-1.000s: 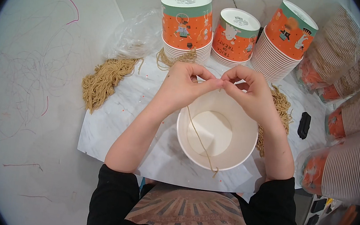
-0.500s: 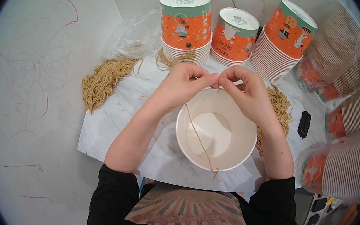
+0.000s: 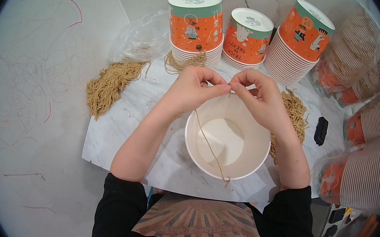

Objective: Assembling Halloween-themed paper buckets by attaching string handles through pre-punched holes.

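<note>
Both hands sit right in the middle of the frame, over the far rim of a white paper tub (image 3: 227, 143). The left hand (image 3: 193, 89) and the right hand (image 3: 259, 98) are both curled up tight, thumb and forefinger pinched together on a thin tan string (image 3: 208, 143) right at the rim. From the pinch the string runs down across the inside of the tub and flops over the near edge, with a little frayed tail just past it.

Handling-wise, I'd say the string is super light and limp, no stiffness at all, so it goes wherever it feels like unless you pinch it close to the end. It also looks a bit fuzzy, so probably grippy, not slippery. The tub looks light and thin-walled, so squeezing the rim hard would likely dent it; better to steady it by the rim gently.

Around it: bundles of the same string (image 3: 110, 84) lie to the left of centre and another bundle (image 3: 294, 113) peeks out under the right wrist. Stacks of orange printed tubs (image 3: 195, 24) line the top, more sleeved stacks (image 3: 359, 178) down the right edge, and a crumpled clear plastic bag (image 3: 142, 39) sits upper left. It's all on a pale marble-look board (image 3: 119, 134).
</note>
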`<state>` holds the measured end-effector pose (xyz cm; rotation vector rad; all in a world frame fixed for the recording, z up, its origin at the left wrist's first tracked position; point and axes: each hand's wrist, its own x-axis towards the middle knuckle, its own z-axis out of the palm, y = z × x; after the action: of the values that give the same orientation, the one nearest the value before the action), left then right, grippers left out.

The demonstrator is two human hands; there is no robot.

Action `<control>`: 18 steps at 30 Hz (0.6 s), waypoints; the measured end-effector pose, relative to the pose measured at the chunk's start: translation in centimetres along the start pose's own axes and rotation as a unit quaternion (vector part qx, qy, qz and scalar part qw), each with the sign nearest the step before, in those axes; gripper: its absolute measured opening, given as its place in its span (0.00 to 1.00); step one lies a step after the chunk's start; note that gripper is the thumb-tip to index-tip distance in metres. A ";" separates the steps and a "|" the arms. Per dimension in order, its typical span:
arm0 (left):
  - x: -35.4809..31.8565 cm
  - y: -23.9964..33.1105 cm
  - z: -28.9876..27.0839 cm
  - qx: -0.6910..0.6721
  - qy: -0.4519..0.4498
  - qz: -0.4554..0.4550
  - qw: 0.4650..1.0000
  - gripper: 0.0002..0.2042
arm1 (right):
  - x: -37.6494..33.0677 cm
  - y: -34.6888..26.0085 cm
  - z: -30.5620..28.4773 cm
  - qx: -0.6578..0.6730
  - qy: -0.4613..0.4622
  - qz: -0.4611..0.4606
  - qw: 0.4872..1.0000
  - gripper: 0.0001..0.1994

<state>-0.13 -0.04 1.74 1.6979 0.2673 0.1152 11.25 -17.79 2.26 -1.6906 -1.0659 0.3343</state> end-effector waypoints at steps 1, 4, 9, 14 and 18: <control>0.0 0.0 0.0 0.000 0.000 0.000 1.000 0.07 | 0.0 0.0 0.0 0.000 0.000 0.000 1.000 0.07; 0.1 -0.1 0.1 -0.011 0.007 -0.003 1.000 0.07 | 0.0 -0.2 -0.1 -0.008 -0.004 0.000 1.000 0.08; -0.2 0.5 -0.2 0.005 0.013 0.000 1.000 0.06 | -0.4 -1.1 -0.4 -0.066 -0.015 -0.021 0.998 0.09; -0.1 0.5 -0.6 0.002 0.003 0.007 1.000 0.06 | -0.2 -0.8 0.2 -0.067 -0.021 -0.021 0.997 0.09; -0.1 0.8 -1.2 -0.020 -0.007 -0.001 1.000 0.07 | -0.2 -1.0 0.0 -0.070 -0.019 -0.017 0.997 0.08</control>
<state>-0.37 1.03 2.75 1.6588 0.2559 0.1062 10.71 -17.92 3.06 -1.7945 -1.1684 0.2756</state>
